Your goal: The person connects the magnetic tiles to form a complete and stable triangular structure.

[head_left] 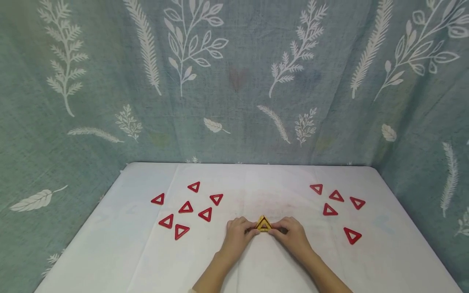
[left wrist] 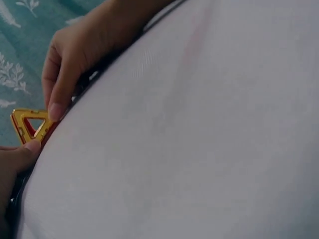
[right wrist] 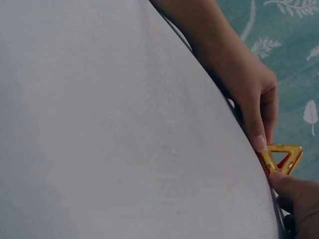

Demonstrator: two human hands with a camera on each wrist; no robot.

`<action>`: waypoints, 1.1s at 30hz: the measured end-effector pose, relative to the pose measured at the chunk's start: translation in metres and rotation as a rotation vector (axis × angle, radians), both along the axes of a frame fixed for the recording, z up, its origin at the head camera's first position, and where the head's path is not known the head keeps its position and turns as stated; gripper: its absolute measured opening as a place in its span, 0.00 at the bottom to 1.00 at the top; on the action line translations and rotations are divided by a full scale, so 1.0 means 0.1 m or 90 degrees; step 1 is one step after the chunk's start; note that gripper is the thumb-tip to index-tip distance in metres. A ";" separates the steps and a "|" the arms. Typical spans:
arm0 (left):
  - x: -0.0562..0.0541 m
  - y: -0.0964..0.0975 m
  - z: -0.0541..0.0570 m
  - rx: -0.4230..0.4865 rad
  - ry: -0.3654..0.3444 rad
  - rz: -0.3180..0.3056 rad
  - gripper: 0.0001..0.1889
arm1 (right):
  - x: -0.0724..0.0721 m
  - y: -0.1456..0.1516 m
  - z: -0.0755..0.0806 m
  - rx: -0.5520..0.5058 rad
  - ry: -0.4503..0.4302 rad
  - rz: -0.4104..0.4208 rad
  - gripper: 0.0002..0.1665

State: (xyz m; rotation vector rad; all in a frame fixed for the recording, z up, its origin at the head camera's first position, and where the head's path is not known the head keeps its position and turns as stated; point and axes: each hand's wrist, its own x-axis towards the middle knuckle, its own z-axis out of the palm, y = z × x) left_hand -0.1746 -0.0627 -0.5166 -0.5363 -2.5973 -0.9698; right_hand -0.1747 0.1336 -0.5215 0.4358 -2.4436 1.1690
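Near the front middle of the table, both hands meet at a small upright triangular piece with a yellow frame [head_left: 264, 230] and an open centre. Red shows behind the yellow frame [left wrist: 21, 127] in the left wrist view. My left hand [head_left: 236, 235] pinches its left lower corner between thumb and fingers. From the other side, my right hand [head_left: 292, 234] pinches the right lower corner the same way. In the right wrist view, the thumbs press the near face of the yellow frame [right wrist: 285, 148], at its two lower corners.
Several red triangular frames [head_left: 166, 221] lie scattered on the left of the white-covered table [head_left: 110, 252]. On the right lie several more red triangular frames [head_left: 352, 235]. Behind the table hangs a green curtain [head_left: 242, 122] with white leaf prints.
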 end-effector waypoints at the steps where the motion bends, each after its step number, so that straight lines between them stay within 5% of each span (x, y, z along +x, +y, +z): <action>1: -0.02 0.00 0.00 0.000 -0.010 -0.001 0.12 | -0.01 -0.01 0.01 -0.003 -0.012 -0.004 0.11; 7: -0.13 -0.01 0.01 -0.003 -0.046 0.001 0.14 | -0.09 -0.04 0.06 -0.016 -0.045 -0.014 0.10; 33: -0.69 0.02 0.03 -0.011 -0.080 -0.004 0.14 | -0.61 -0.02 0.10 0.006 -0.169 -0.042 0.10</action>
